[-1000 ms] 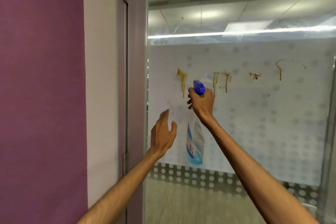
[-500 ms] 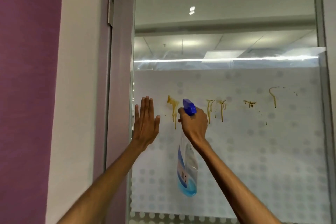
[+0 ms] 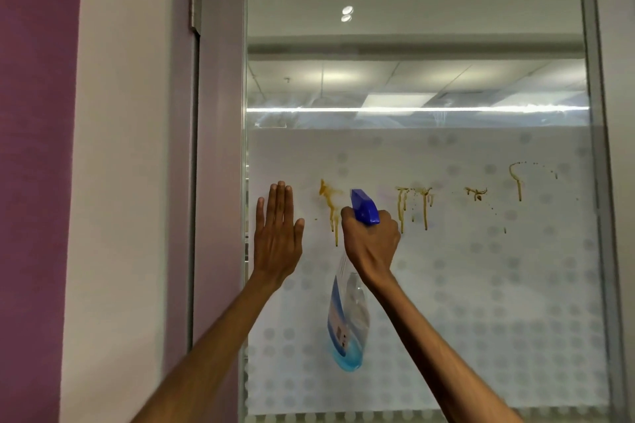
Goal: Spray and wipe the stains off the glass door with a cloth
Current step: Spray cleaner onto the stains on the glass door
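We found both forearms reaching up from six o'clock. The left grip (image 3: 277, 237) lay flat, fingers straight and together, apparently against the glass door (image 3: 446, 285), and held nothing. The right grip (image 3: 371, 244) was curled round the neck of the spray bottle (image 3: 348, 326). The bottle's blue nozzle (image 3: 364, 208) pointed toward eleven o'clock, and its body, with a little blue liquid at the base, hung toward six o'clock.

On the glass we noted four brown stains in a row. The first stain (image 3: 331, 206), at eleven o'clock of the right grip, looked faintly blurred, perhaps wetted; we could not confirm this. The second stain (image 3: 414, 206) sat at two o'clock, with the third stain (image 3: 476, 193) and fourth stain (image 3: 517, 182) further right, all crisp. No cloth was in view.

Our judgement: spraying was at the first stain only, and all wiping was outstanding.
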`<act>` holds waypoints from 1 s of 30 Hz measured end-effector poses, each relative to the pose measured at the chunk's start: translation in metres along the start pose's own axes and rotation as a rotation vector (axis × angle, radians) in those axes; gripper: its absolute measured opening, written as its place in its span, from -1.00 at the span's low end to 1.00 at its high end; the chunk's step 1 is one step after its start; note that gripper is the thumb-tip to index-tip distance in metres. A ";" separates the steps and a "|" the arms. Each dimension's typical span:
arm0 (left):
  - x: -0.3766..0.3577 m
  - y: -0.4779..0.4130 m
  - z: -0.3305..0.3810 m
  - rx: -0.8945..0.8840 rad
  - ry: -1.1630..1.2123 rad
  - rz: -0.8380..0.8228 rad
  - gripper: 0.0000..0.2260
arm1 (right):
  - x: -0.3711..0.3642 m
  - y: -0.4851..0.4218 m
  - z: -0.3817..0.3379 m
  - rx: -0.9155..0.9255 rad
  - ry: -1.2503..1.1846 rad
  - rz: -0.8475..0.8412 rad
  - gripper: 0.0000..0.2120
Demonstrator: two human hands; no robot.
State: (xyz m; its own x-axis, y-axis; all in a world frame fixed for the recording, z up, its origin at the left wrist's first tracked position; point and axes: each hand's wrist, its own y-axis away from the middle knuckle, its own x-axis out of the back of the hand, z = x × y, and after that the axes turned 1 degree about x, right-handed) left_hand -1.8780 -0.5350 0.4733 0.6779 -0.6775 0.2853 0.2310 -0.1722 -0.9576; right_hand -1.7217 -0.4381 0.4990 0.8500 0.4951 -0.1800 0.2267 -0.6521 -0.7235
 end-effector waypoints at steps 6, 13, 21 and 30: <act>0.001 0.002 0.004 0.009 0.032 0.023 -0.43 | 0.009 -0.004 -0.006 -0.026 0.030 -0.025 -0.66; 0.000 0.013 0.042 0.028 0.169 0.108 -0.46 | 0.046 -0.024 0.000 -0.069 0.067 -0.035 -0.72; -0.016 0.000 0.143 -0.120 0.246 0.112 -0.50 | 0.097 -0.060 0.017 -0.057 0.114 0.065 -0.72; -0.041 -0.014 0.170 -0.066 0.158 0.082 -0.49 | 0.140 -0.091 0.028 -0.030 0.132 0.103 -0.80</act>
State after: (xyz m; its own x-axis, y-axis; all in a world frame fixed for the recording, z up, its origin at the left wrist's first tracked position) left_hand -1.7902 -0.3835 0.4821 0.5736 -0.7940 0.2013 0.1299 -0.1545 -0.9794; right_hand -1.6372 -0.2934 0.5207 0.9240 0.3466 -0.1612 0.1478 -0.7130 -0.6854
